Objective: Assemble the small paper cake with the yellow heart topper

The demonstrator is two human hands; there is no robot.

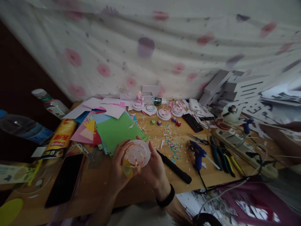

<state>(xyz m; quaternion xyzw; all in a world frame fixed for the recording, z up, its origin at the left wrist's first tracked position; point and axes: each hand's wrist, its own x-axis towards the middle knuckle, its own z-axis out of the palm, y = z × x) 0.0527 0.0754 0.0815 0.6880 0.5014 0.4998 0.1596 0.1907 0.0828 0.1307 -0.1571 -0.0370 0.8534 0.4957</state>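
The person is holding a white paper disc [137,153] up over the near edge of the table [98,185], both hands raised from below with wrists bent inward. The left hand [118,171] is curling around the disc's left and lower rim, fingers closed on it, with a small yellow piece [127,169] showing against the palm under the disc. The right hand [154,168] is cupping the right rim, thumb lying along the edge and fingers wrapped behind; a black band [166,198] is sitting on that wrist. The disc is tilting toward the camera, showing thin coloured rings on its face.

The table is lying cluttered: a green sheet [116,130] on a fan of coloured paper just beyond the disc, a dark phone [64,182] to the left, a yellow can [61,138] on its side, confetti [172,144] scattered right of centre, a black stick [175,168] just beside the right hand, a blue glue gun [198,153], pliers [223,157] and a power strip [244,149]. More decorated discs [163,113] are resting near the back edge. A flowered cloth [150,47] is hanging behind.

The light is dim and the edges are blurring, so the objects at far right and the print on the bottles [25,127] are hard to make out; the forearms are cut off at the bottom.
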